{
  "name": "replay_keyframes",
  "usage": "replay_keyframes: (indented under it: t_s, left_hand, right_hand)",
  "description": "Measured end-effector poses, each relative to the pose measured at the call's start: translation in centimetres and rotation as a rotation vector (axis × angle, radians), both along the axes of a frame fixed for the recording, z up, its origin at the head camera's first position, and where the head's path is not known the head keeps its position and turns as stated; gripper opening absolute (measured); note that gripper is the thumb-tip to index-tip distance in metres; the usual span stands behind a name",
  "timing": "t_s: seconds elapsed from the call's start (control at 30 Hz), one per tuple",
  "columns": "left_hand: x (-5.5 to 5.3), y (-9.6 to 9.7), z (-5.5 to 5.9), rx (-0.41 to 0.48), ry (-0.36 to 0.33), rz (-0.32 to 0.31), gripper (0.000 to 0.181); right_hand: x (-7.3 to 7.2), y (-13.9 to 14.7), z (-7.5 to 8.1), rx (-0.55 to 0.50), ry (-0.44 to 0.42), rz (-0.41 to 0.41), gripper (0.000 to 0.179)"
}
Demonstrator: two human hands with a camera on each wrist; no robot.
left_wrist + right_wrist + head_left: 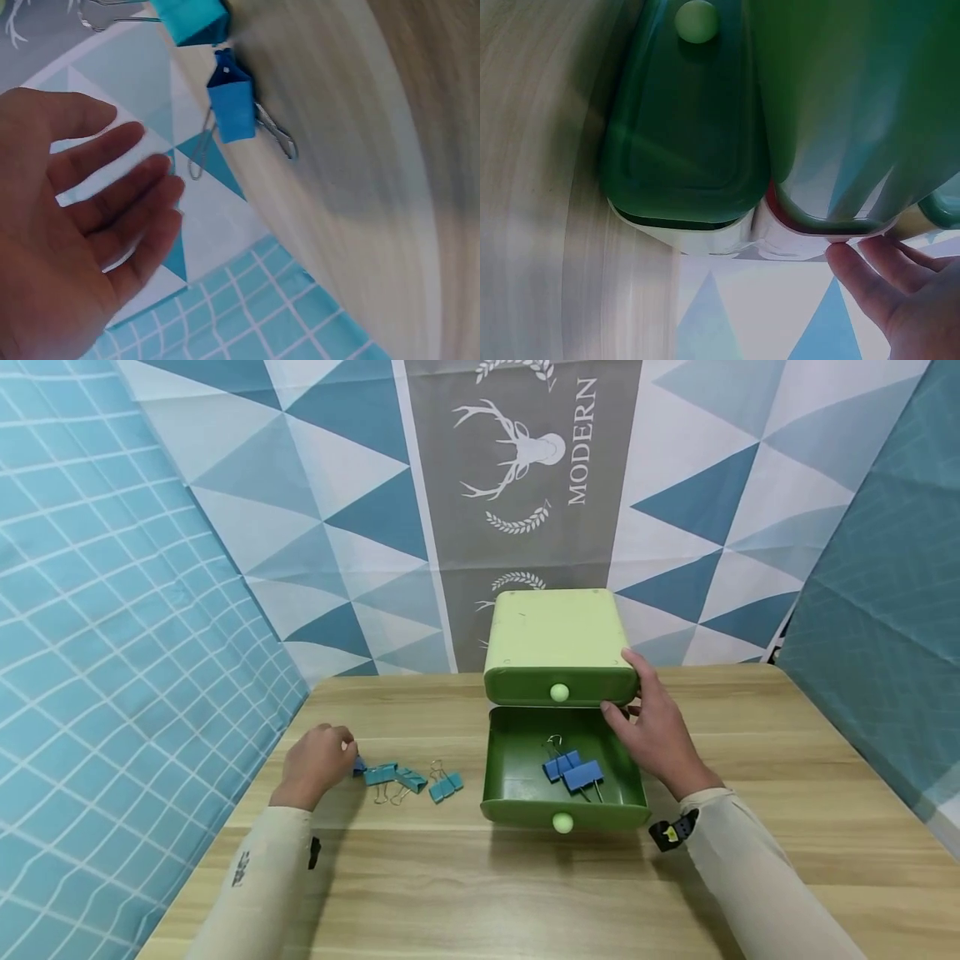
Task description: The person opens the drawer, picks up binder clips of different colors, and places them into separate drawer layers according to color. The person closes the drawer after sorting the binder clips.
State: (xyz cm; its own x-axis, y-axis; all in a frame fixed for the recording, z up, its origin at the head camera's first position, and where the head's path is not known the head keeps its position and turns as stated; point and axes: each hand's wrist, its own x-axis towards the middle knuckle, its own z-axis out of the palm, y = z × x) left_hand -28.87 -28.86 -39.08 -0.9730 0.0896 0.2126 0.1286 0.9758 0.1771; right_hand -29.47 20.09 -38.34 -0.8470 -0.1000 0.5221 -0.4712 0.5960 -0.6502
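My left hand (pixel 317 764) hovers at the left end of the clip row, fingers loosely bent with a gap between thumb and fingertips. Beside its fingertips a blue binder clip (pixel 232 109) stands on the table, its wire handles spread. Three teal binder clips (pixel 410 779) lie to the right of it. With thumb at the front edge and index finger near the top corner, my right hand (pixel 660 731) holds the right side of a green drawer unit (pixel 558 627). Its pulled-out drawer (pixel 517 768) contains two blue binder clips (pixel 582 775).
Below the pulled-out drawer, a closed lower drawer (pixel 690 127) with a pale round knob shows in the right wrist view. Everything stands on a wood-grain table (pixel 420 893). Patterned cloth (pixel 352 468) hangs behind it, and blue checked cloth (pixel 97 635) is along the left.
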Motion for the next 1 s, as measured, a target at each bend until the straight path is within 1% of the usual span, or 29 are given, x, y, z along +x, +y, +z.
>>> replay_keyframes:
  t_s: [0.2,0.3,0.43,0.53,0.67,0.8,0.9,1.0]
  left_hand:
    - [0.4,-1.0,-0.7,-0.005,-0.126,0.049,0.032]
    - [0.3,-1.5,-1.0,-0.003,-0.166,0.068,0.033]
    - [0.2,-2.0,-1.3,0.012,-0.21,0.115,0.033]
    - [0.3,-2.1,-1.3,0.027,-0.23,0.15,0.035]
    - [0.4,-2.6,-1.6,0.065,-0.257,0.173,0.036]
    - [0.5,-3.1,-1.7,0.108,-0.276,0.194,0.036]
    - [0.6,-3.2,-1.8,0.117,-0.281,0.221,0.032]
    - [0.8,-3.2,-1.8,0.115,-0.286,0.255,0.031]
  right_hand:
    - [0.0,-0.1,0.2,0.004,-0.004,0.004,0.082]
    - [-0.1,0.0,0.3,0.001,-0.016,0.0,0.08]
    - [-0.1,0.2,0.4,-0.002,-0.021,-0.001,0.076]
    - [-0.3,0.3,0.6,0.005,-0.001,-0.003,0.075]
    - [-0.4,0.2,0.7,0.025,0.035,-0.007,0.077]
    - [-0.5,0.1,0.8,0.042,0.051,-0.01,0.082]
    - [-0.5,0.2,0.8,0.053,0.057,-0.02,0.087]
    - [-0.6,0.1,0.9,0.063,0.071,-0.02,0.087]
